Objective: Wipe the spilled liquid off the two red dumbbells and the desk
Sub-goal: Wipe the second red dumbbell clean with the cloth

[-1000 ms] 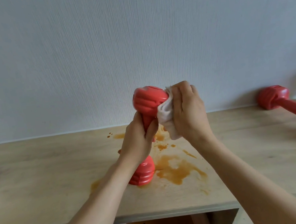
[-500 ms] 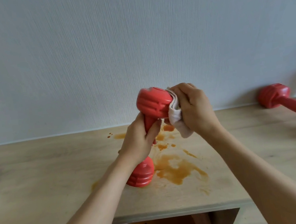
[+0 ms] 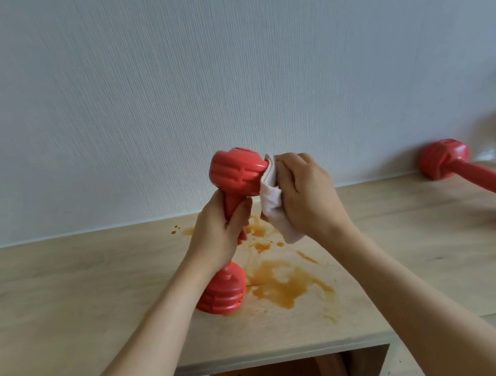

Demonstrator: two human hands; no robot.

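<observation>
Left hand point(image 3: 219, 234) is gripping the handle of the upright dumbbell point(image 3: 237, 175), lower head resting on the desk point(image 3: 66, 306) beside the orange spill point(image 3: 284, 284). Right hand point(image 3: 306, 194), fingers curled round the white cloth point(image 3: 274, 206), is now pressing lower on the upper head's side than a second ago. Head nearly wiped; spill untouched. Second dumbbell point(image 3: 479, 179) is lying far right.
</observation>
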